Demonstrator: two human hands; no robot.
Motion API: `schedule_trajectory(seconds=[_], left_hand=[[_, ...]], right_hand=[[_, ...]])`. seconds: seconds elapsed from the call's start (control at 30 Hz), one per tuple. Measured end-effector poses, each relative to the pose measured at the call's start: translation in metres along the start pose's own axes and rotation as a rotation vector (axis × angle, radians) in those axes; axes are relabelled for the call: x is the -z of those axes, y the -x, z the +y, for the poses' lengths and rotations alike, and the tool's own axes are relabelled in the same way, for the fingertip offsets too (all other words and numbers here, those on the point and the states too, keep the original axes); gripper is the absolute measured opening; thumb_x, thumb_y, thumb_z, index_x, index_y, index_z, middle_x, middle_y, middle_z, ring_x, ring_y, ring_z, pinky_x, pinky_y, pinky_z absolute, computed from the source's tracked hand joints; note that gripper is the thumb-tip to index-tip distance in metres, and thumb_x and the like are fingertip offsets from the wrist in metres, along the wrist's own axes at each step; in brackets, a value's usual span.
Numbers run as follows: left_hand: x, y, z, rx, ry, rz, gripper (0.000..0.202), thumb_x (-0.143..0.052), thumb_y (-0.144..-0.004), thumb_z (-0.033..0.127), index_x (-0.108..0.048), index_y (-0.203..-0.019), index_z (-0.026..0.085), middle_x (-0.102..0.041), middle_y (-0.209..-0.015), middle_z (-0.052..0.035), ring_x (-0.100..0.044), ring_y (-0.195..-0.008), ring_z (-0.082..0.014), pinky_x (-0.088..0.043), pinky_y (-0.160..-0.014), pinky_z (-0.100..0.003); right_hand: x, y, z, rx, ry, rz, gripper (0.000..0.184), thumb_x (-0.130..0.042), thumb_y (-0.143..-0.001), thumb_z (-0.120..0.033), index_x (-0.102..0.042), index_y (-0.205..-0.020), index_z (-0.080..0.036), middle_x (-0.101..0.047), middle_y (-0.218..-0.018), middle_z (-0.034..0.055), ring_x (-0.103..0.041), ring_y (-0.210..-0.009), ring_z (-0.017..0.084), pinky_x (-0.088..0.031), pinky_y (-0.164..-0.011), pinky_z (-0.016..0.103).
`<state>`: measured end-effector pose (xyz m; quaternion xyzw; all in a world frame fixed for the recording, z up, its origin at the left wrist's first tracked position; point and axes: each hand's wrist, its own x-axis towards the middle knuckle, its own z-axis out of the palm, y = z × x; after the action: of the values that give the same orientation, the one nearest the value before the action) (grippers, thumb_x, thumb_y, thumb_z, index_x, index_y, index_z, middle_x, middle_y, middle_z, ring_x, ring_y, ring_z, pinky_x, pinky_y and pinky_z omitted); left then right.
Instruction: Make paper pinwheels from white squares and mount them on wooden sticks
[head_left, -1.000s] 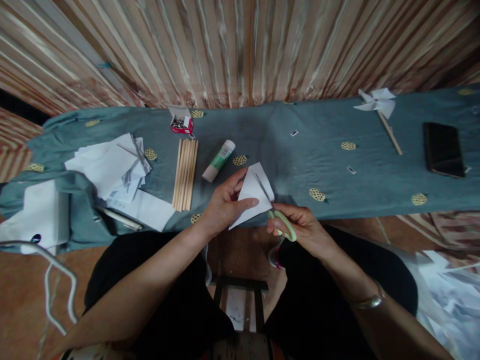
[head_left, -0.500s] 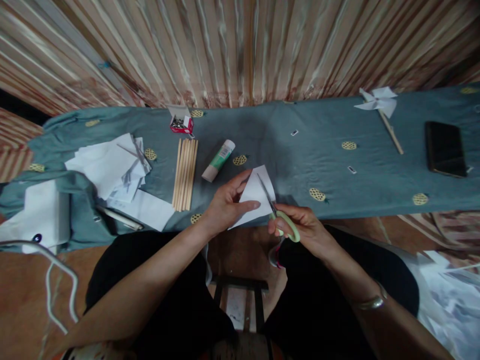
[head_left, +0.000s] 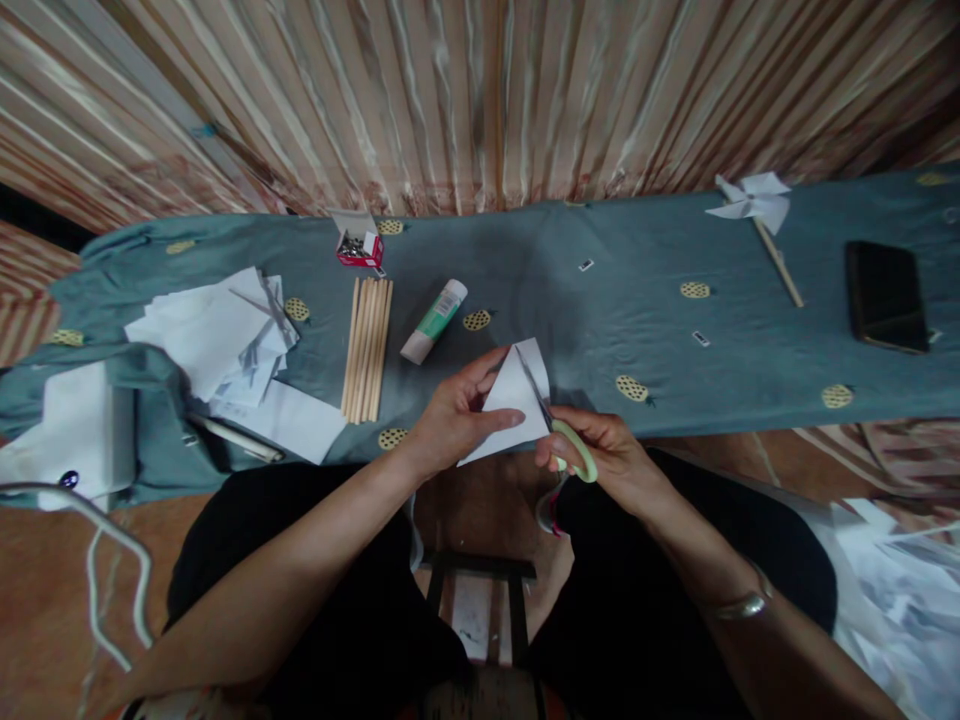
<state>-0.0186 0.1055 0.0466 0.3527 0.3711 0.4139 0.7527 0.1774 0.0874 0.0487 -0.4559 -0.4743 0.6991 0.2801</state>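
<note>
Slightly lower than before, the white paper (head_left: 511,388) is near the frame's centre; I see my left grip (head_left: 454,420) pinching it, my right grip (head_left: 604,445) grasping green-handled scissors (head_left: 583,460), blade over it.

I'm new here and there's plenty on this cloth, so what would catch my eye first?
Probably the white paper near the middle, held in the left hand, with a blade of the scissors in the right hand lying over it. Next, the white pinwheel toward the cloth's far right. The row of sticks, left of the glue stick, may draw a glance too.
</note>
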Motion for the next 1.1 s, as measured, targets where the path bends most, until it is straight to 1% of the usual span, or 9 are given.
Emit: schedule_trajectory(seconds=[0.13,0.3,0.43,0.53,0.67,0.77,0.87,1.0,1.1], left_hand=[[-0.001,0.0,0.001,0.017,-0.028,0.004,0.083,-0.083,-0.065,0.02,-0.048,-0.141,0.018,-0.073,-0.095,-0.003,-0.063,-0.071,-0.013,-0.049,-0.071,-0.025],[-0.002,-0.003,0.002,0.039,-0.01,0.008,0.079,-0.083,-0.065,0.018,-0.052,-0.137,0.019,-0.073,-0.088,-0.0013,-0.061,-0.067,-0.0115,-0.048,-0.067,-0.023],[-0.003,-0.004,0.002,0.068,0.022,-0.032,0.08,-0.083,-0.064,0.017,-0.052,-0.138,0.019,-0.073,-0.09,-0.0017,-0.063,-0.068,-0.0122,-0.049,-0.067,-0.023],[-0.004,-0.002,0.001,0.096,0.037,-0.032,0.081,-0.082,-0.064,0.016,-0.051,-0.139,0.019,-0.073,-0.089,-0.0007,-0.063,-0.068,-0.0118,-0.049,-0.067,-0.023],[-0.005,-0.002,0.001,0.112,0.06,-0.027,0.08,-0.082,-0.064,0.015,-0.052,-0.137,0.02,-0.072,-0.088,-0.0004,-0.063,-0.067,-0.0115,-0.049,-0.067,-0.023],[-0.006,-0.004,0.001,0.124,0.059,-0.028,0.08,-0.083,-0.064,0.016,-0.052,-0.138,0.019,-0.072,-0.087,-0.0001,-0.062,-0.067,-0.011,-0.049,-0.066,-0.022],[-0.005,-0.007,0.0,0.123,0.057,-0.029,0.081,-0.083,-0.064,0.017,-0.051,-0.139,0.019,-0.071,-0.087,0.0002,-0.062,-0.066,-0.0107,-0.048,-0.066,-0.023],[-0.003,-0.011,-0.006,0.105,0.052,-0.025,0.079,-0.085,-0.062,0.019,-0.054,-0.136,0.018,-0.071,-0.087,-0.0005,-0.061,-0.066,-0.0107,-0.047,-0.066,-0.023],[-0.002,-0.013,-0.011,0.108,0.045,-0.029,0.08,-0.085,-0.062,0.02,-0.053,-0.136,0.018,-0.071,-0.085,-0.0003,-0.061,-0.066,-0.0108,-0.046,-0.065,-0.022]], right_hand=[[-0.002,-0.002,0.0,0.008,-0.032,0.017,0.04,-0.078,-0.07,-0.057,-0.068,-0.077,-0.019,-0.066,-0.062,-0.0012,-0.055,-0.052,0.008,-0.045,-0.049,0.02],[0.0,-0.004,-0.002,-0.016,-0.048,0.001,0.04,-0.08,-0.067,-0.057,-0.068,-0.073,-0.019,-0.066,-0.061,-0.0013,-0.055,-0.051,0.008,-0.046,-0.049,0.02],[0.003,-0.003,0.0,-0.017,-0.039,-0.008,0.04,-0.078,-0.069,-0.057,-0.069,-0.079,-0.019,-0.067,-0.064,-0.0009,-0.056,-0.053,0.008,-0.045,-0.049,0.02],[0.004,-0.003,0.002,0.0,-0.019,-0.012,0.038,-0.076,-0.073,-0.056,-0.07,-0.079,-0.019,-0.067,-0.064,-0.0004,-0.056,-0.053,0.008,-0.044,-0.048,0.019],[0.002,-0.003,0.002,0.005,-0.037,0.01,0.038,-0.077,-0.071,-0.056,-0.07,-0.077,-0.019,-0.066,-0.062,-0.0009,-0.055,-0.052,0.008,-0.044,-0.048,0.02],[0.0,-0.004,-0.001,-0.008,-0.055,0.015,0.038,-0.079,-0.069,-0.056,-0.069,-0.072,-0.019,-0.065,-0.06,-0.0014,-0.055,-0.051,0.008,-0.044,-0.048,0.02],[0.001,-0.005,-0.004,-0.011,-0.059,0.017,0.039,-0.078,-0.07,-0.056,-0.067,-0.068,-0.019,-0.063,-0.058,-0.0016,-0.054,-0.05,0.008,-0.044,-0.049,0.02],[0.001,-0.007,-0.004,-0.03,-0.038,0.042,0.041,-0.077,-0.071,-0.056,-0.065,-0.064,-0.018,-0.062,-0.056,-0.0009,-0.053,-0.049,0.008,-0.039,-0.044,0.019],[-0.002,-0.009,-0.003,-0.082,-0.047,0.073,0.042,-0.079,-0.066,-0.057,-0.064,-0.064,-0.017,-0.062,-0.055,-0.0008,-0.052,-0.048,0.008,-0.035,-0.04,0.017]])
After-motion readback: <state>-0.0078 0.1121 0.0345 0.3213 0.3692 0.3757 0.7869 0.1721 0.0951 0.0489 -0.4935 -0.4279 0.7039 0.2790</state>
